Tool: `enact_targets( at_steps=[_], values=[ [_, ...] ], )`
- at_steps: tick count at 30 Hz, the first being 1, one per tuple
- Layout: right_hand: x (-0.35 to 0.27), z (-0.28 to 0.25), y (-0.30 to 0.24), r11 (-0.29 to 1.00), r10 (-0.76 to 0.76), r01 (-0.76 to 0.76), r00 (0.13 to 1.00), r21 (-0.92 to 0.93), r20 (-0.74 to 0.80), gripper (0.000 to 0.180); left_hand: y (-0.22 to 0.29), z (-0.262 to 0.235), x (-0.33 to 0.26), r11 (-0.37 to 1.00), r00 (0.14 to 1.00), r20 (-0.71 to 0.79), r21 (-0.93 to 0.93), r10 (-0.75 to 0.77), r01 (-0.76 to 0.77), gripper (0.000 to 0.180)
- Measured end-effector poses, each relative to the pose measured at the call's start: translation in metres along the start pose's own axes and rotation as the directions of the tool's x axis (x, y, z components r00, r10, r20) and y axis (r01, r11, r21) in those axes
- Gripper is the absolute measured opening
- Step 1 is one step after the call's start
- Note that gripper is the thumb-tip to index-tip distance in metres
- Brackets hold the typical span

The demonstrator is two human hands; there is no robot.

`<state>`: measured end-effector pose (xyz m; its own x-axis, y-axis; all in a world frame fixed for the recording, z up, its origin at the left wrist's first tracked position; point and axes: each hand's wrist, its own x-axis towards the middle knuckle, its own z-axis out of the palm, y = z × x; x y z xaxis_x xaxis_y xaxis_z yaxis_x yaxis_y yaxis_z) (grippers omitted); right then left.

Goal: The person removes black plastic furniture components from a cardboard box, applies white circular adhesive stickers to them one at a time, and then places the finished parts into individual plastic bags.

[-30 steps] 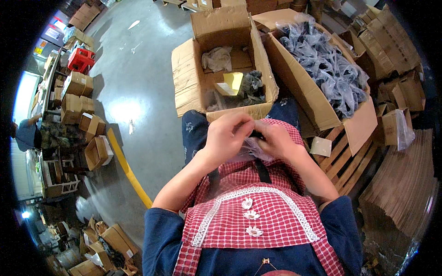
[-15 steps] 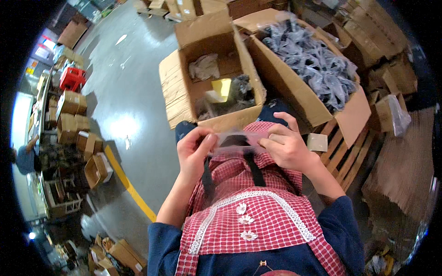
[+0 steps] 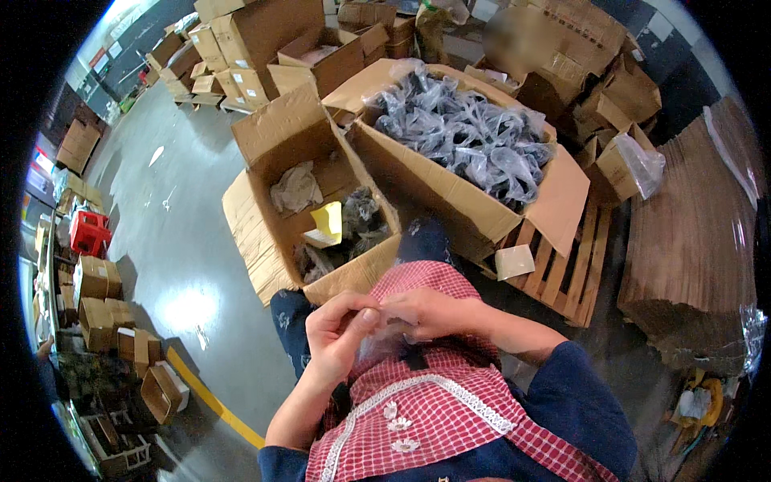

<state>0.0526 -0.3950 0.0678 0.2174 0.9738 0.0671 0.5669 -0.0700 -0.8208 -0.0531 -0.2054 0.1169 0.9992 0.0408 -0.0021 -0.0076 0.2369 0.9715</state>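
- Head view, centre of the frame: left hand (image 3: 341, 325) and right hand (image 3: 430, 309) meet over the lap, above a red checked apron (image 3: 434, 402). Fingers of both hands are pinched narrow on a small clear plastic bag (image 3: 385, 341), held close to the body, likely for fine handling.
- Head view, above the hands: an open cardboard box (image 3: 321, 217) with dark items and a yellow piece stands just beyond the knees, within easy reach.
- Head view, upper right: a larger box of bagged grey parts (image 3: 466, 136) rests on a wooden pallet (image 3: 562, 273).
- Change from 0.5 s ago: the hands were then spread apart with the bag stretched between them; now they are drawn together, fingertips almost touching, and the boxes sit lower in the frame.
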Motion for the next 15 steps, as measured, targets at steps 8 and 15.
enact_targets(
  at_steps=[8, 15],
  values=[
    [-0.039, -0.066, 0.078, 0.883, 0.465, -0.401, 0.674, 0.244, -0.574, 0.038, 0.039, 0.002, 0.041, 0.943, 0.989, 0.144, 0.334, -0.039, -0.012, 0.055],
    [-0.063, -0.204, 0.086, 0.642, 0.240, -0.766, 0.260, -0.048, -0.935, 0.035, 0.117, 0.065, 0.090, 0.795, 0.780, 0.442, 0.208, 0.443, -0.569, 0.058]
  ],
)
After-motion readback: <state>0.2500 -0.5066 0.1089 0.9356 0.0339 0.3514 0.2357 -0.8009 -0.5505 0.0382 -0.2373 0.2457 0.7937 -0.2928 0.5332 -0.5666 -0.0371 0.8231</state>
